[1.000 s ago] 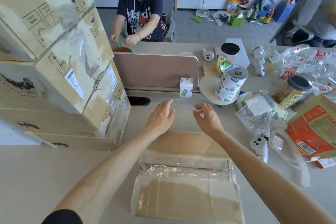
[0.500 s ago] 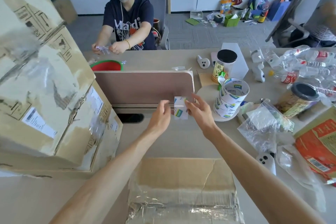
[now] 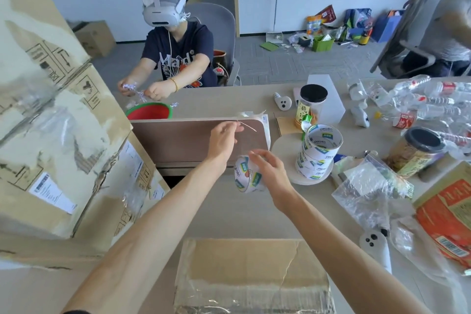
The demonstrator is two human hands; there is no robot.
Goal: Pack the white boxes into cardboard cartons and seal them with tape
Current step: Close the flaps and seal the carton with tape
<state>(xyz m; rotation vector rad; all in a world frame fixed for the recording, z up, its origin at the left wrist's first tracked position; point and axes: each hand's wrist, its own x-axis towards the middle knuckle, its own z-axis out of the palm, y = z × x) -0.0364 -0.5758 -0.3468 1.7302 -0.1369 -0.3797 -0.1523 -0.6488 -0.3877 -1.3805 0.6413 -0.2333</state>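
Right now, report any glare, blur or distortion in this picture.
Head view: the wide-angle lens bows the stacked cartons at left; head view: glare streaks the taped near carton and the plastic bag; head view: the right hand and its tape roll are slightly motion-blurred, and the tape strip the left hand pinches shows only as a thin glint.

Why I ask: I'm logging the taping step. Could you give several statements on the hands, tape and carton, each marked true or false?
1. The right hand holds a tape roll. True.
2. The left hand rests flat on the carton. False: it is raised, pinching the tape end.
3. The spare rolls stand stacked on a round board. True.
4. The carton stands open with white boxes showing. False: its top is closed and no white boxes show.
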